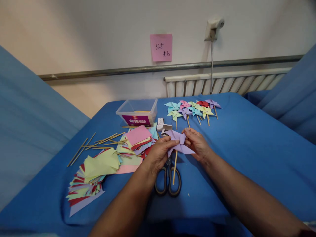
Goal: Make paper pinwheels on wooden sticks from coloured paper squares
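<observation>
Pinwheel (182, 147), one: lilac paper on a slim stick (175, 169); held up over the near middle of the table (237, 171), above the scissors (170, 177).
Left hand (160, 153): closed to a pinch, thumb flat on the left side of the paper, fingers curled beneath.
Right hand (197, 143): thumb and forefinger drawn together on the right side of the paper, remaining fingers loosely bent.
Handling, as judged: very light; paper thin and pliant, firmer along the folds, easily creased or torn; stick rigid, fairly smooth, liable to roll or twist. Best hold: the stick just below the head, or the centre between finger and thumb; blade tips take only a gentle touch, and curled parts flatten if squeezed.
Near by: small box (164, 127) beyond the left hand; loose paper (102, 164) and sticks (85, 147) to the left; other pinwheels (196, 111) at the back, right.
Hidden or unclear: stick's upper end, behind the paper; fingers under the paper; any fastening at the centre, too small to tell; scissor blades, mostly covered; dark contents beside the box, indistinct; other pinwheels overlapping, some sticks covered; forearms cut off at the picture's edge
</observation>
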Motion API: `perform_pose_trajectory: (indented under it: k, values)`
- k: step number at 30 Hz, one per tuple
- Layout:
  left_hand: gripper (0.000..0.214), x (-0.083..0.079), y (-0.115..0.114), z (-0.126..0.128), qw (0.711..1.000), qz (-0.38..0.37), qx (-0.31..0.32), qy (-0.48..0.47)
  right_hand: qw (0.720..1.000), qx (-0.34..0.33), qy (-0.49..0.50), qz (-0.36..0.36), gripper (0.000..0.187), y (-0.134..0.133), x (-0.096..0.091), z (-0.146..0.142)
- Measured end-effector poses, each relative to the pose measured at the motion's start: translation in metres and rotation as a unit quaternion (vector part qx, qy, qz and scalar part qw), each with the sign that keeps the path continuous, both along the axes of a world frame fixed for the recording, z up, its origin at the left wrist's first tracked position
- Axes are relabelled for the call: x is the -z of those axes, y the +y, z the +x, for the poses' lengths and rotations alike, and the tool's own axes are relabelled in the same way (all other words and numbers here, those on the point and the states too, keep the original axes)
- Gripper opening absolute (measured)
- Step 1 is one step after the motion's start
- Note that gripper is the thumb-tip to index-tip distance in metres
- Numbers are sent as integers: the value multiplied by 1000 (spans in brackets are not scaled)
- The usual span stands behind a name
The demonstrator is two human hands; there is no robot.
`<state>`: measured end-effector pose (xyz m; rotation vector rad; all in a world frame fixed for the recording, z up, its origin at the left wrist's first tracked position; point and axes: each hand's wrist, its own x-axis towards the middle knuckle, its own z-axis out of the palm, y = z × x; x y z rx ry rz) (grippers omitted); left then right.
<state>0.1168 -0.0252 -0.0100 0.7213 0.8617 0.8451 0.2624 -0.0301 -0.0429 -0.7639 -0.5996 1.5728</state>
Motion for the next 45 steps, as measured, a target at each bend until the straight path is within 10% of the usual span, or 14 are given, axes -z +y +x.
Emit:
perform_pose_trajectory:
  k: [12,16,21,38,42,45]
  values:
    - [27,4,3,-1,998,37,-4,58,991,60,-115,30,35,6,6,2]
    - [28,11,6,-3,982,105,-40,150,909,204,-325,161,25,5,3,6]
    - [27,13,8,-3,968,153,-57,190,831,185,-442,283,18,-2,1,3]
    - [29,17,8,-1,980,116,-73,146,865,166,-402,250,6,-2,2,2]
    - [28,14,11,-2,992,59,-91,70,889,156,-362,233,46,-2,6,2]
    - [24,10,12,-3,992,43,-117,33,841,124,-437,295,69,-4,9,-1]
